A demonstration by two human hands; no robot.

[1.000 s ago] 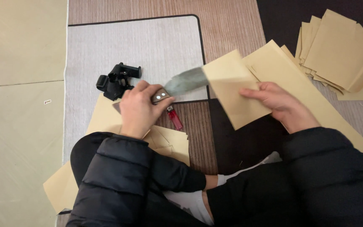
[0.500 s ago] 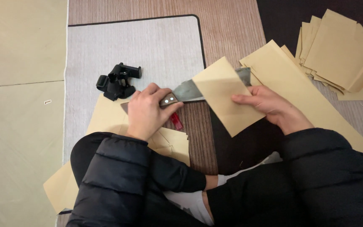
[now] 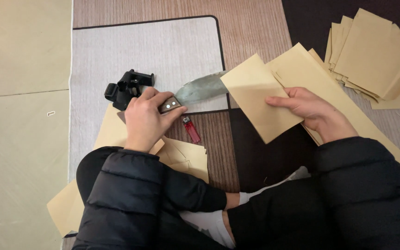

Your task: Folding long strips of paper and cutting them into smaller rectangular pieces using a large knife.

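- Left hand (image 3: 145, 119) clenched on wooden handle of broad grey-bladed knife (image 3: 202, 88), blade tip under folded tan paper sheet (image 3: 259, 96).
- Right hand (image 3: 312, 111) pinches that sheet, centre of floor mat.
- Red lighter (image 3: 191, 129) just near of knife.

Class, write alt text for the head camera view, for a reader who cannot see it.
A seated person's left hand grips a wooden-handled knife whose blade slides into a folded tan paper sheet held by the right hand. A red lighter, a black clamp and tan paper stacks lie around on the mat.
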